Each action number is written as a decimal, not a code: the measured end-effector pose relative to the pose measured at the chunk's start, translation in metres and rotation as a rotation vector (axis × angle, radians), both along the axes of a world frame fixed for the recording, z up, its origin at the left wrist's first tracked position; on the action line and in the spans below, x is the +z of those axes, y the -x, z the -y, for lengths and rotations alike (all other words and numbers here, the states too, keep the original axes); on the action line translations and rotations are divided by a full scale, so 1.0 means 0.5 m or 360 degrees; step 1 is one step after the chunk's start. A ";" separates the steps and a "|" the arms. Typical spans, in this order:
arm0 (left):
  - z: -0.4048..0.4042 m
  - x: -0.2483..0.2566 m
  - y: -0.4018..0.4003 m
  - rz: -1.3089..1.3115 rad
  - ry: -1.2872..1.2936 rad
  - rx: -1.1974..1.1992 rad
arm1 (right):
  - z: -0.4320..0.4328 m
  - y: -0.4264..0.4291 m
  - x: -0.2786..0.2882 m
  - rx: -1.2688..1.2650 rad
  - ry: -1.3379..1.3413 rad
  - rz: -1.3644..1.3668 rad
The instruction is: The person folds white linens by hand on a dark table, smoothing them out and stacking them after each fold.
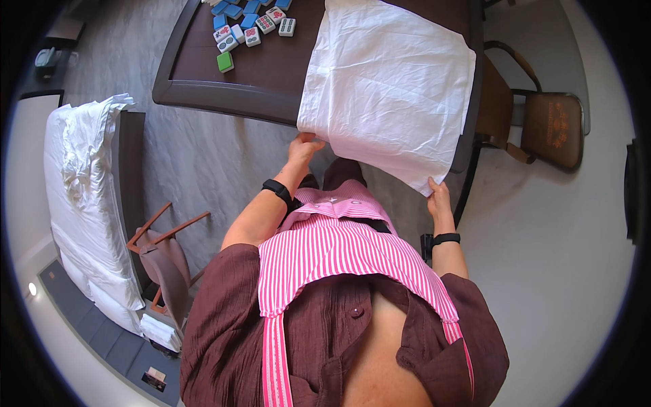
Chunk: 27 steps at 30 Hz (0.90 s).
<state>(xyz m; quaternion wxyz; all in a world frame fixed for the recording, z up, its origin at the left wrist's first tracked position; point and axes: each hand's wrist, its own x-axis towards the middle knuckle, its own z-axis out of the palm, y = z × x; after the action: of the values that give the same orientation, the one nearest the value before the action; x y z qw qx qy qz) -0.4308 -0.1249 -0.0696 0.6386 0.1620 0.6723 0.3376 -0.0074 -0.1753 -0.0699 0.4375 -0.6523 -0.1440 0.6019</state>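
A white cloth (389,81), possibly a pillowcase, lies creased over the right part of a dark brown mahjong table (203,91). Its near edge hangs past the table's rim towards me. My left hand (303,148) pinches the near left corner. At the near right corner, my right hand (438,196) grips the cloth between thumb and fingers. Between the two hands the edge sags slightly. The cloth's far end runs out of view at the top.
Several mahjong tiles (252,36) lie on the table's left part, with one green-backed tile (225,62) nearer me. A brown chair (552,129) stands at the right. To the left are a bed (89,203) with rumpled white bedding and an upholstered chair (165,259).
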 end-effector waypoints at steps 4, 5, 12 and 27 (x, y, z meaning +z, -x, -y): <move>-0.009 -0.016 -0.005 0.0124 0.0104 -0.0041 | 0.023 -0.002 0.041 0.0063 0.0019 -0.0072; -0.010 -0.016 -0.008 0.0149 0.0110 -0.0031 | 0.027 -0.002 0.051 0.0061 0.0056 -0.0102; 0.002 -0.003 -0.031 0.0861 0.0083 0.0191 | 0.014 0.008 0.146 0.0153 0.0133 -0.0236; 0.043 0.019 -0.035 0.1653 0.0313 0.0018 | 0.003 -0.006 0.167 0.0242 0.0306 -0.0097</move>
<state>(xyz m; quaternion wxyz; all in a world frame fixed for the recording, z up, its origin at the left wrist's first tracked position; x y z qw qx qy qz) -0.4132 -0.1466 -0.0599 0.8979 -0.0910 0.2966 0.3122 -0.0046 -0.1770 0.0135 0.3301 -0.6600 -0.1214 0.6639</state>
